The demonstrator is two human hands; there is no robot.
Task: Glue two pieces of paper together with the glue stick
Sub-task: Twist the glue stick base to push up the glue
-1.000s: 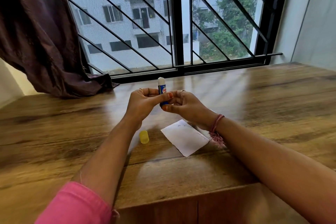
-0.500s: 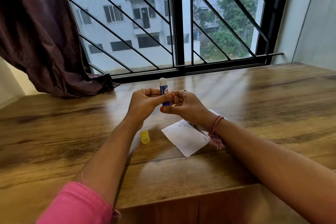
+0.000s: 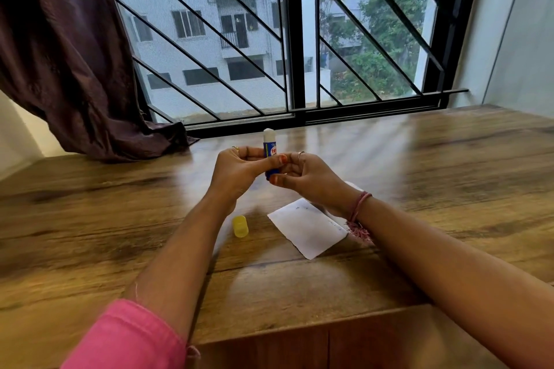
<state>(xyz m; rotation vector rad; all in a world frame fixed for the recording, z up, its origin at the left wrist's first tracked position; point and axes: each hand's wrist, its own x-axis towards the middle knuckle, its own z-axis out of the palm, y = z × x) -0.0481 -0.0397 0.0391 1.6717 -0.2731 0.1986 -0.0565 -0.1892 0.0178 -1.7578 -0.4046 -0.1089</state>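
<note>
Upright, glue stick (image 3: 270, 156) pinched between curled fingers of left hand (image 3: 236, 171) and right hand (image 3: 305, 175)

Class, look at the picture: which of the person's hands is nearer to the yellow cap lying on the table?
The left. The left hand is raised above and just behind the yellow cap; the right hand is farther right, above the paper.

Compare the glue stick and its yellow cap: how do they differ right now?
The glue stick is blue and white and held upright above the table by both hands; the yellow cap lies alone on the wooden table. The glue stick looks longer; the cap is stubby. Both are cylindrical.
</note>
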